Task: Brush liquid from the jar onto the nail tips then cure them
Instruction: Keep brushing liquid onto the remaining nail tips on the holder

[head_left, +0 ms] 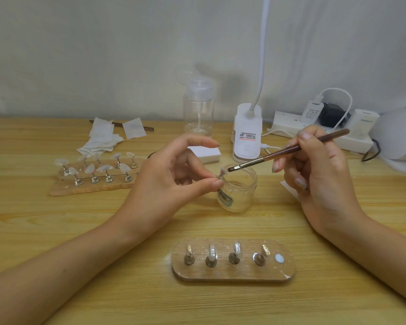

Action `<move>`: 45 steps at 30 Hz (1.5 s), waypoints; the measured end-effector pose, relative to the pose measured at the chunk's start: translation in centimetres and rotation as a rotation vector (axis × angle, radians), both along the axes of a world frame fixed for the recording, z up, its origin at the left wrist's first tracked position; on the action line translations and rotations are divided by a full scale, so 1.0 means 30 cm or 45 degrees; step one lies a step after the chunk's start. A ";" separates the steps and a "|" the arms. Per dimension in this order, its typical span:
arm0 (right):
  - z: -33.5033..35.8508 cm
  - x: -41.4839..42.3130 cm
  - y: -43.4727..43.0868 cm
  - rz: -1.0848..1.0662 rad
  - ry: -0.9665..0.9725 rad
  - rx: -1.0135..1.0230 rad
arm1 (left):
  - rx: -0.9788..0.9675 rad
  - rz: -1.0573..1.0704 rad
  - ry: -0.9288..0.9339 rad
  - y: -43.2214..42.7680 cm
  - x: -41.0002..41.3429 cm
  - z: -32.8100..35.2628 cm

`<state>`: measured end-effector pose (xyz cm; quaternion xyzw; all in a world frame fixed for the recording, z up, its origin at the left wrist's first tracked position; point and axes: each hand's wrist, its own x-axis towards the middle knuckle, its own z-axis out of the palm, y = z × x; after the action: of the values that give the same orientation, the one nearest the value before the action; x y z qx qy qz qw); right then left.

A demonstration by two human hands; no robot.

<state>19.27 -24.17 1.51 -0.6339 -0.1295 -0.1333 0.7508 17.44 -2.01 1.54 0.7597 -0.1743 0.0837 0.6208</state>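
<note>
A wooden table (56,231) carries everything. The left hand (171,174) pinches a small nail tip (221,171) by its stand between the thumb and a curled finger, with the index finger stretched out above. It holds the tip at the left rim of the jar (240,191). The right hand (319,177) grips a brush (288,150) like a pen, bristles over the jar's open mouth, just beside the tip. A far board (92,187) at left holds two rows of tips on stands. A near board (232,273) in front of the jar holds four stands. Behind the jar stand a lamp base (246,134) and a clear bottle (198,111). Wipes (103,139) lie behind the far board.
</note>
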 end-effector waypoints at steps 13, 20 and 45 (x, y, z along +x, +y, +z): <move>-0.003 0.007 0.007 -0.007 0.066 -0.051 | -0.006 -0.019 -0.027 0.004 0.005 -0.008; 0.001 0.001 0.008 0.028 0.010 -0.033 | 0.033 -0.025 -0.078 0.010 0.011 -0.020; 0.006 0.002 0.008 0.031 0.032 0.005 | 0.096 -0.054 -0.228 0.016 0.015 -0.027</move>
<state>19.34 -23.93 1.69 -0.6324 -0.1277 -0.1165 0.7551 17.88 -1.54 0.74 0.7682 -0.2482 0.1314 0.5754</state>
